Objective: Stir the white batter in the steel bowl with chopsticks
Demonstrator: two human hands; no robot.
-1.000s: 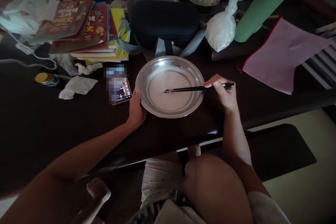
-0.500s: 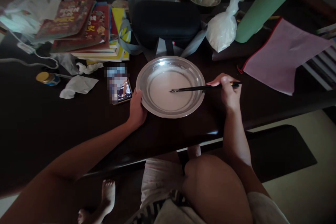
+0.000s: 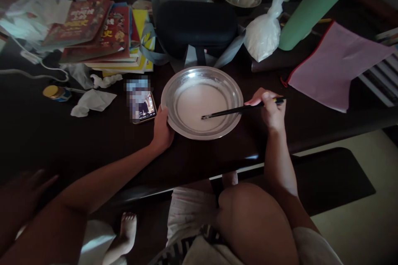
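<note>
Two chopsticks (image 3: 236, 110) pinched between right-hand fingers (image 3: 255, 100), tips in bowl (image 3: 174, 91).

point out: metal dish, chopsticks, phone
metal dish (image 3: 186, 75): head view, bare far rim.
chopsticks (image 3: 230, 111): head view, mid-shaft over the dish's near-right rim.
phone (image 3: 146, 107): head view, lit screen, left of the dish.

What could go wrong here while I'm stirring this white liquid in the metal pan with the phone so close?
The phone lies right beside the metal pan, near the left hand on its rim, so a splash of white liquid might reach it. The pan is shallow and the chopsticks in the right hand cross its rim, so brisk stirring could slop liquid onto the dark table.
</note>
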